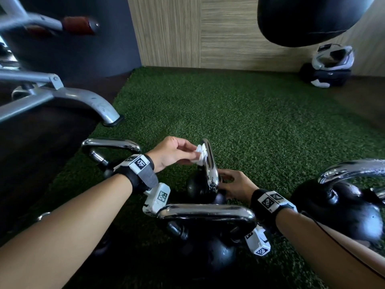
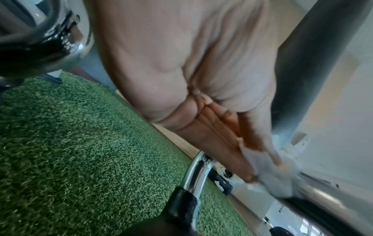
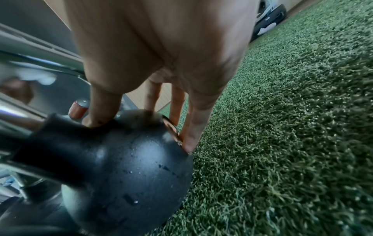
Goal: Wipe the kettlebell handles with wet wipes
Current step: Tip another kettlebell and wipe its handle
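Note:
A small black kettlebell (image 1: 198, 188) with a chrome handle (image 1: 209, 161) stands on the green turf in the middle. My left hand (image 1: 177, 152) pinches a crumpled white wet wipe (image 1: 201, 154) against the upper left side of that handle. In the left wrist view the wet wipe (image 2: 270, 167) lies under my fingers on the chrome bar (image 2: 315, 196). My right hand (image 1: 233, 184) rests on the kettlebell's black ball (image 3: 129, 167), thumb and straight fingers spread over its top, steadying it.
Three more chrome-handled kettlebells stand close by: one at the front centre (image 1: 208, 213), one at the right (image 1: 343, 205), one at the left (image 1: 110, 144). A grey machine frame (image 1: 83, 99) sits far left, a hanging black bag (image 1: 308, 19) above, a helmet (image 1: 331, 65) by the wall.

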